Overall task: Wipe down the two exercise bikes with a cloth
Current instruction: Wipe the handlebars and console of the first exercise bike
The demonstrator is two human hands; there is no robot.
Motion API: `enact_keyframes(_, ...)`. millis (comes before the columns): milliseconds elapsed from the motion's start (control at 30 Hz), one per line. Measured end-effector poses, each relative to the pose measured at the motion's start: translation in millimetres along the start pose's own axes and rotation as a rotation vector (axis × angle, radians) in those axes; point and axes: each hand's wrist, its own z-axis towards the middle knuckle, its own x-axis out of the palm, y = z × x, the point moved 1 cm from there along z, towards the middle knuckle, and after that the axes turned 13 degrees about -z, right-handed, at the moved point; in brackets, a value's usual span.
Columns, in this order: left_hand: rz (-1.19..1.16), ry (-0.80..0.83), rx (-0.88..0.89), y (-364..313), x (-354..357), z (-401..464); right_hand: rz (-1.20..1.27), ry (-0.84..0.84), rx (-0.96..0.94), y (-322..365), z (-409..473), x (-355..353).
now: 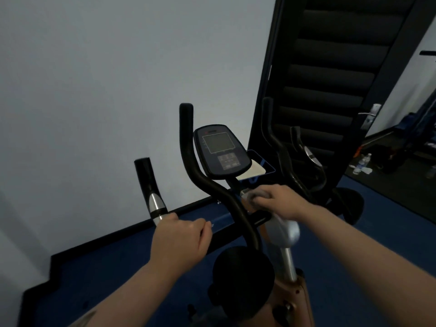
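An exercise bike stands right in front of me, with a dark console (221,152), curved black handlebars (200,171) and a black saddle (243,267) below. My left hand (181,234) grips the left handlebar just under its silver sensor band (157,204). My right hand (278,199) holds a bunched grey cloth (251,195) against the stem below the console. A second bike's black handlebars (280,147) rise behind to the right.
A white wall runs along the left with a black skirting (94,241) over blue floor. A dark padded door (330,90) stands open at the right. Beyond it lie water bottles (362,162) and other gear on the floor.
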Motion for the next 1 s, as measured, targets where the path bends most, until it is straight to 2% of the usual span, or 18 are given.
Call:
enact_keyframes(67,-0.008,-0.006,0.003,-1,0,1,0.04,0.018,0.072,-3,18,-3)
enact_keyframes(167,-0.016,-0.006,0.01,-1,-3,2,-0.106,0.078,0.13,15,43,7)
enact_keyframes(267,-0.033,0.004,0.024,1,-3,3,-0.127,0.003,0.106,10,33,10)
enact_keyframes(333,-0.031,0.003,0.025,1,-1,2,0.085,-0.162,-0.006,-3,3,10)
enact_keyframes(400,-0.025,-0.024,0.03,-1,1,1,0.216,-0.413,-0.11,-11,-38,23)
enact_keyframes(433,-0.024,-0.042,0.033,-1,2,2,0.221,-0.541,-0.104,-12,-59,39)
enact_keyframes(533,-0.023,-0.053,0.035,-1,3,3,0.186,-0.818,0.12,-5,-102,102)
enact_keyframes(633,-0.015,-0.054,0.03,-1,4,0,0.181,-0.901,0.162,11,-97,105)
enact_keyframes(733,0.009,-0.066,0.032,-2,3,0,0.175,-0.757,0.165,19,-65,59)
enact_keyframes(900,0.034,-0.063,-0.006,-3,-3,3,-0.075,-0.236,0.216,21,-8,9)
enact_keyframes(1000,0.048,-0.04,-0.008,-4,-5,3,-0.1,-0.156,0.098,28,0,8)
